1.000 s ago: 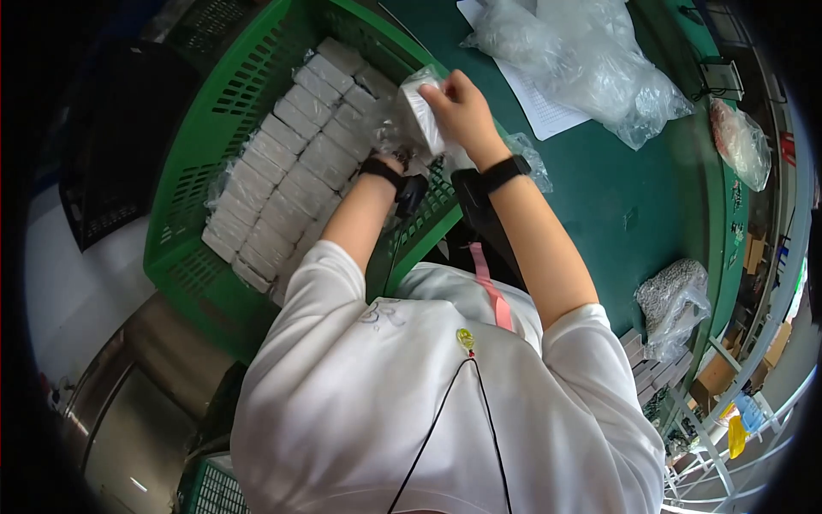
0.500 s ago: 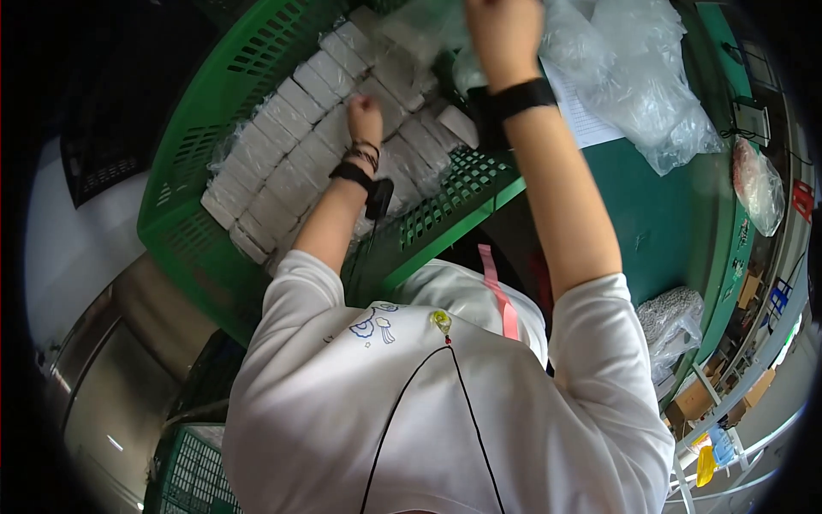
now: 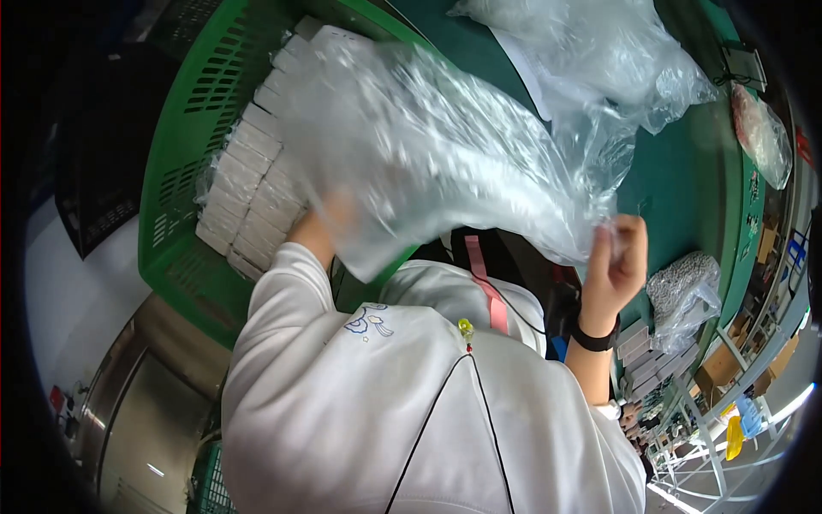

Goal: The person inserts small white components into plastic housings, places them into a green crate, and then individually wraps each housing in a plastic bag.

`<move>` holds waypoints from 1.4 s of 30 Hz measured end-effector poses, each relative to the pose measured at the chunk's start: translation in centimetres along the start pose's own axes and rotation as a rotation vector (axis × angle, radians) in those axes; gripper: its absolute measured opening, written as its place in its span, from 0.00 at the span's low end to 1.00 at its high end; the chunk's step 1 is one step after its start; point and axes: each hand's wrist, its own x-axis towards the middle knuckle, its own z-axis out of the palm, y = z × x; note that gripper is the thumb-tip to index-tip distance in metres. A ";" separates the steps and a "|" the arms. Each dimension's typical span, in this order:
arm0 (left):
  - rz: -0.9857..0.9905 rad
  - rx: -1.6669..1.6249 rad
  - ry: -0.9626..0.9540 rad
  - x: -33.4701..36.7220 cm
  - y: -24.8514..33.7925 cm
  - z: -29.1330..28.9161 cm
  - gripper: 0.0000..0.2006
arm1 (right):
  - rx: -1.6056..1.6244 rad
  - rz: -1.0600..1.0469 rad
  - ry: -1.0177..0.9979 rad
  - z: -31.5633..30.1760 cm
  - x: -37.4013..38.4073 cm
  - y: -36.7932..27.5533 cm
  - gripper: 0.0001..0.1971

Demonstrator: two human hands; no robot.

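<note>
A large clear plastic bag [image 3: 437, 146] spreads across the front of me, over the crate's right part. My right hand [image 3: 618, 267] is closed on its gathered right end, fingers pinching the film. My left hand [image 3: 341, 210] is behind the bag's left edge, smeared by motion and seen through the film, so its fingers cannot be made out. Beneath the bag, a green plastic crate [image 3: 158, 248] holds rows of small white boxes [image 3: 242, 184], wrapped in clear film. The bag hides the boxes on the right side.
More clear plastic bags [image 3: 599, 51] lie on the green table [image 3: 676, 184] at the far right, beside a white paper sheet [image 3: 524, 73]. A bag of small grey pieces [image 3: 685, 295] rests by the table's right edge. Another green crate [image 3: 210, 484] stands low at left.
My right hand has come back from the far side toward my right, drawing the clear bag across the crate. My left hand has moved nearer me and is now behind the film.
</note>
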 end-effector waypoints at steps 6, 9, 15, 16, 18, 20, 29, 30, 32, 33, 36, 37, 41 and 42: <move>-0.327 -0.063 0.086 -1.3 7.1 -8.0 0.17 | 0.014 0.064 0.480 -3.2 -0.6 3.2 0.05; 0.106 0.560 0.111 -1.4 11.9 -10.0 0.18 | -0.027 0.020 0.650 -3.9 -0.7 3.2 0.04; -0.237 -0.202 0.628 -2.1 8.9 -11.4 0.21 | 0.309 -0.041 0.670 -10.1 -1.6 -3.2 0.03; -0.159 -0.008 0.553 -2.2 9.1 -11.1 0.22 | 0.393 -0.057 0.621 -10.5 -1.4 -3.8 0.03; -0.072 0.178 0.473 -2.5 9.7 -10.0 0.23 | -0.485 0.076 0.162 -9.3 -1.8 -4.0 0.05; 0.032 0.615 0.335 -2.8 12.7 -8.1 0.22 | -0.463 0.287 -0.467 -6.9 -1.4 -3.8 0.07; -0.393 0.661 0.389 0.1 7.1 -6.5 0.18 | -0.432 0.179 -0.546 -1.9 -4.0 -3.3 0.09; -0.391 0.657 0.389 0.3 6.6 -6.4 0.18 | -0.429 0.167 -0.550 -1.6 -4.1 -3.4 0.09; -0.449 0.419 0.525 0.1 4.9 -5.7 0.16 | -0.398 0.138 -0.559 -0.9 -4.4 -3.9 0.08; -0.475 0.298 0.590 -0.1 4.0 -5.5 0.15 | -0.364 0.113 -0.567 -0.6 -4.6 -4.2 0.08; -0.397 0.301 0.640 -1.0 4.1 -5.1 0.14 | -0.319 0.089 -0.571 0.4 -4.9 -4.3 0.08; -0.360 0.306 0.665 -1.0 4.1 -4.9 0.14 | -0.296 0.086 -0.573 0.6 -5.0 -4.3 0.08; -0.444 0.930 0.774 -0.1 6.3 -3.7 0.13 | -0.240 0.034 -0.593 1.5 -4.8 -4.8 0.08; -0.443 0.929 0.773 -0.2 6.3 -3.7 0.13 | -0.224 0.003 -0.593 1.7 -4.6 -4.9 0.08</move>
